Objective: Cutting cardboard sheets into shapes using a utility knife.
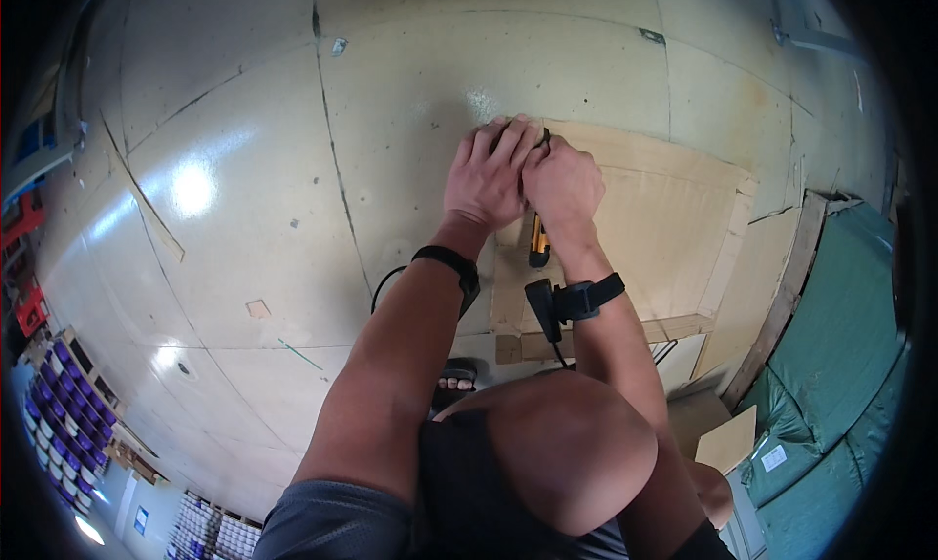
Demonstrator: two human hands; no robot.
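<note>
My left hand [487, 174] and my right hand [567, 184] are pressed close together at the far left corner of a flat brown cardboard piece [655, 228] on the floor. My right hand is closed around a yellow-and-black utility knife [538, 239]. Its handle end sticks out toward me between my wrists, and a small black part shows beyond the fingers. My left hand's fingers are curled against the right hand; what they grip is hidden. The knife's blade cannot be made out.
Pale floor tiles [244, 267] surround the cardboard, with small scraps on them. To the right lie green wrapped bundles [831, 306] beside a wooden edge. Racks of purple and white spools [68, 413] stand at the lower left. My foot [454, 376] is near the cardboard.
</note>
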